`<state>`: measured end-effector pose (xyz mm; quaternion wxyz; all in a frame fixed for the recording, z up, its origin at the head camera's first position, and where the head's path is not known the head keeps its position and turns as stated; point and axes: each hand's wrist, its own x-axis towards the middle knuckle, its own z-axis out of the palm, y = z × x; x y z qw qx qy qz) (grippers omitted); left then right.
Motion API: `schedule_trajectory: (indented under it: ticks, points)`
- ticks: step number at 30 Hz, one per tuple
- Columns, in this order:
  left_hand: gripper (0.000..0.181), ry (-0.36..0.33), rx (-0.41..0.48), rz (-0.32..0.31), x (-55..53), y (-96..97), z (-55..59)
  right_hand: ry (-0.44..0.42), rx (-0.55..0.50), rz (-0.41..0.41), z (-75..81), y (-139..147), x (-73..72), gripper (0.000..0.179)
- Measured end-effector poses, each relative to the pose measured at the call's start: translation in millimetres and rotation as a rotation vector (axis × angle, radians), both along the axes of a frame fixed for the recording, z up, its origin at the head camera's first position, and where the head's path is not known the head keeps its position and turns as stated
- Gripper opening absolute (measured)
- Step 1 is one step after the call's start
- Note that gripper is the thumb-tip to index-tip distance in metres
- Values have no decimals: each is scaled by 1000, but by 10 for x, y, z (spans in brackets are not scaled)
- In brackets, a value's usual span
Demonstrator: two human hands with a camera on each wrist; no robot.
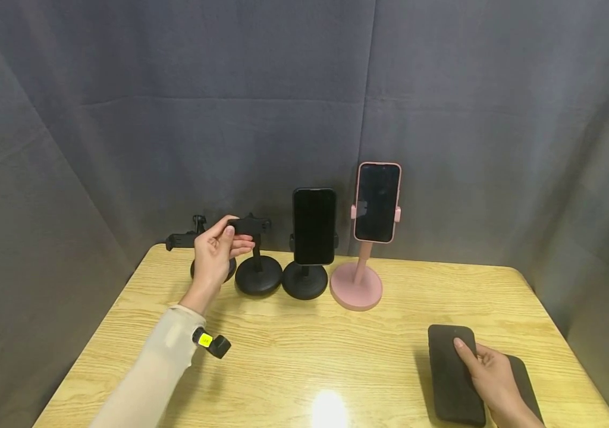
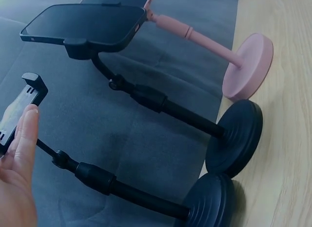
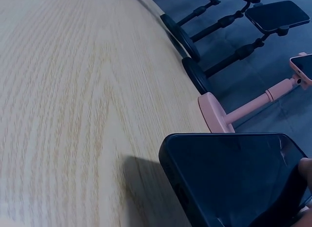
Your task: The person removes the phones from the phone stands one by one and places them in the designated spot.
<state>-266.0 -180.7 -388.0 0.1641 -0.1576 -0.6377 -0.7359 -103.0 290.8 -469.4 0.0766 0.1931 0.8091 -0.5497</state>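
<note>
My left hand (image 1: 214, 254) pinches the left end of the clamp (image 1: 253, 226) on a black phone stand (image 1: 259, 276), thumb in front. In the left wrist view this hand (image 2: 19, 175) lies against the clamp (image 2: 22, 102), which has no phone in it. At the table's right side my right hand (image 1: 492, 377) grips a black phone (image 1: 450, 371), thumb across its face. The phone (image 3: 229, 173) is raised off the wood and casts a shadow in the right wrist view.
A second dark phone (image 1: 523, 380) lies partly behind the right hand. Another black stand (image 1: 180, 241) is at far left. Right of my left hand, a black stand (image 1: 304, 288) holds a phone (image 1: 314, 226), and a pink stand (image 1: 355, 291) holds a pink-edged phone (image 1: 377, 202). A grey curtain (image 1: 229, 119) hangs behind.
</note>
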Motion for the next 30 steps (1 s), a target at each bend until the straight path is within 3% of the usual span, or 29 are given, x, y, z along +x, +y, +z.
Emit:
schedule_trajectory:
  ticks: [18, 30]
  points:
    - [34, -16, -14, -33, -93, -92, -100, -25, 44, 7, -84, 86, -40, 83]
    - [31, -18, -11, -67, -77, -110, -138, -33, 92, 61, -171, 177, -63, 80]
